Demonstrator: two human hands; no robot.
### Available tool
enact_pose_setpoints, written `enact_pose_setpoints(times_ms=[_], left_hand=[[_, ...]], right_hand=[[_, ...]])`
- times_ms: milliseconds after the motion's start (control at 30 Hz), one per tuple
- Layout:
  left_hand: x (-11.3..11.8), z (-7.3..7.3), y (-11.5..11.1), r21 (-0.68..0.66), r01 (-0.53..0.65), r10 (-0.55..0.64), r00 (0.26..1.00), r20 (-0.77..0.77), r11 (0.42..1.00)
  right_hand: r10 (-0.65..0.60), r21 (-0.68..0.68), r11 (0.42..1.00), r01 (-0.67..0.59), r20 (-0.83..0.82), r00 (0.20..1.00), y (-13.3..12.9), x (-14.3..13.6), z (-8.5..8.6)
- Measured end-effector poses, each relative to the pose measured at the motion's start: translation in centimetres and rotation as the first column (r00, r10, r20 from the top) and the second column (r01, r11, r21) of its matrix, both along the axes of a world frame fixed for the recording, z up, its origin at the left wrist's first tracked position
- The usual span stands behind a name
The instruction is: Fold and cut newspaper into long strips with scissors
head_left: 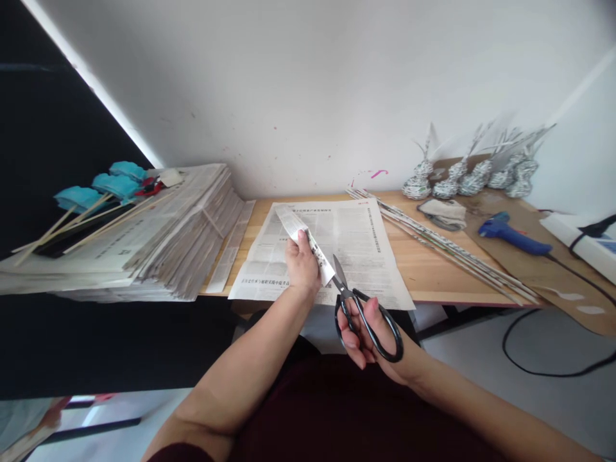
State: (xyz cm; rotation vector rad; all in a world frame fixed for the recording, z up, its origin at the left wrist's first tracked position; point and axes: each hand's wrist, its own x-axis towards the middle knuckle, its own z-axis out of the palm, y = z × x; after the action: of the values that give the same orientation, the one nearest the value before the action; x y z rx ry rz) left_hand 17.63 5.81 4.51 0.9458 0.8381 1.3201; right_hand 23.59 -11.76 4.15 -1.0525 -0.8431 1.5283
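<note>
My left hand (304,262) is closed around a folded newspaper strip (292,222), its thumb on top. The strip slants over a newspaper sheet (353,240) that lies flat on the table and overhangs its front edge. In my right hand (368,330) are black-handled scissors (342,287), fingers through the loops. Their blades are parted at the strip's near end, one blade against or under the paper; whether they are cutting cannot be made out.
On the left, a tall newspaper stack (192,212) bears blue wrapped bundles (79,197) and thin sticks. Rolled paper rods (433,240) lie right of the sheet. Behind them stand several woven gourd shapes (418,183). A blue glue gun (514,235) and a grey cloth (443,213) lie nearby.
</note>
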Motion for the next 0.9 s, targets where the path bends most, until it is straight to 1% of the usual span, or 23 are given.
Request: enact_pose_setpoints(times_ms=[233,433,533,667,900], left_hand=[[0.04,0.09,-0.33,0.017,-0.01,0.011,0.999,-0.047,1.0],[0.37,-0.37,-0.16,0.037,-0.023,0.026,0.997,-0.079,0.999],[0.49,-0.48,-0.08,0.057,-0.032,0.037,0.995,-0.089,0.998],[0.54,-0.51,-0.08,0.081,-0.039,0.047,0.993,-0.105,0.996],[0.58,-0.83,-0.1,0.121,-0.038,0.053,0.991,-0.12,0.992]], right_hand=[[-0.055,-0.014,0.998,0.056,0.069,0.996,-0.11,-0.05,0.16],[-0.064,0.063,0.996,0.058,0.104,0.992,-0.34,0.07,-0.04],[-0.058,0.076,0.996,0.049,0.12,0.991,-0.25,0.16,0.04],[-0.057,0.076,0.996,0.047,0.137,0.989,-0.3,0.22,0.12],[-0.095,0.046,0.995,0.09,0.121,0.988,-0.63,0.18,-0.15]])
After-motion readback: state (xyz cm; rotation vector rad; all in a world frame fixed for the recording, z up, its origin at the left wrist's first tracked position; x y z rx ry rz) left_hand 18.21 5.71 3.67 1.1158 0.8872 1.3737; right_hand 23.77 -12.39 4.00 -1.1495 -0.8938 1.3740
